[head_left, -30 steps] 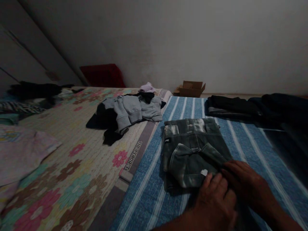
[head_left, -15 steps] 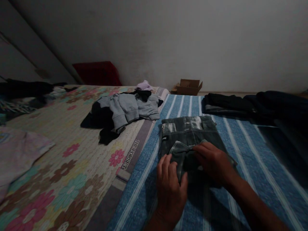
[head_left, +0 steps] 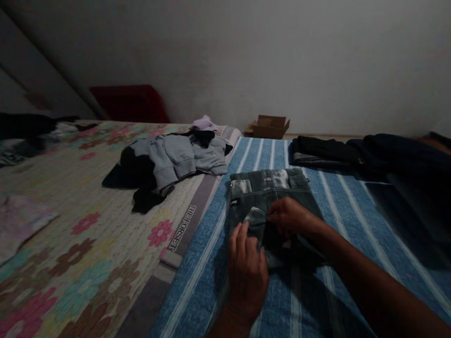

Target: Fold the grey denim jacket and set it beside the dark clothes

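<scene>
Folded dark grey-green jeans (head_left: 271, 188) with whitish patches lie on the blue striped cloth, their buttoned waistband at the far side. A light-stitched flap of the denim stands slightly raised near the middle. My right hand (head_left: 291, 216) is closed, pinching the jeans' fabric at the inner edge of that flap. My left hand (head_left: 248, 267) rests at the near left of the jeans, fingers laid over the flap's lower left and thumb apart. Shadow and my hands hide part of the near edge.
On the left, a floral bedspread (head_left: 120, 239) holds a pile of grey and black clothes (head_left: 176, 155) and a pale pink garment (head_left: 21, 220). Dark folded clothes (head_left: 324, 150) are stacked at the far right. A cardboard box (head_left: 269, 126) and a red object (head_left: 130, 103) stand by the wall.
My right hand has shifted slightly up and left and closed into a tighter pinch on the fabric. My left hand stays nearly in place. The whole view has moved slightly.
</scene>
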The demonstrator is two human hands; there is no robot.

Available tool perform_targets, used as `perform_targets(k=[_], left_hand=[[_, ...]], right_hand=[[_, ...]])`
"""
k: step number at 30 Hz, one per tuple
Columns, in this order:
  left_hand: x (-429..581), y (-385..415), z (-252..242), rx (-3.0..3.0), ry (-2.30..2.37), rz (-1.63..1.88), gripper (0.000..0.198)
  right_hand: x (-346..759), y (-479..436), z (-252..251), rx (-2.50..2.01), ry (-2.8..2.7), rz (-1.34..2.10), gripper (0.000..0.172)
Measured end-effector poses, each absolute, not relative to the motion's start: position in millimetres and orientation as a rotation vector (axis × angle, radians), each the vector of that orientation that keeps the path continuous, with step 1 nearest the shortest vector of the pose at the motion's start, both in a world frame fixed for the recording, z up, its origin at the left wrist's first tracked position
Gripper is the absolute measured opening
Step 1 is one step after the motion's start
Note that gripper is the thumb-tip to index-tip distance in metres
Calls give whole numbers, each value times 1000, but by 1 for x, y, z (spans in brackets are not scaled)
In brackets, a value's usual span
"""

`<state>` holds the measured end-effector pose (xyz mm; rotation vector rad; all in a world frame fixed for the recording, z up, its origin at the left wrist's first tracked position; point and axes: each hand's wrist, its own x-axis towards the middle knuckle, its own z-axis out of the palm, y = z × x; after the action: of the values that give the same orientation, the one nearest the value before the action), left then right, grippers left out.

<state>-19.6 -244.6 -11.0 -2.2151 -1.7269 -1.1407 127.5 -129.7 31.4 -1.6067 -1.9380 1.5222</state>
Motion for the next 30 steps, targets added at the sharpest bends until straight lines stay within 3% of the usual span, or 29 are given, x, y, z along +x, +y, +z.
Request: perform_targets(k=[13, 30], left_hand=[[-21, -240, -17, -2235, -1650, -1138, 16], [-30, -232, -9, -2474, -1594, -794, 26]], right_hand=[[134, -116, 35, -1499, -1757, 1772, 15], [139, -113, 37, -1501, -1619, 1887, 22]])
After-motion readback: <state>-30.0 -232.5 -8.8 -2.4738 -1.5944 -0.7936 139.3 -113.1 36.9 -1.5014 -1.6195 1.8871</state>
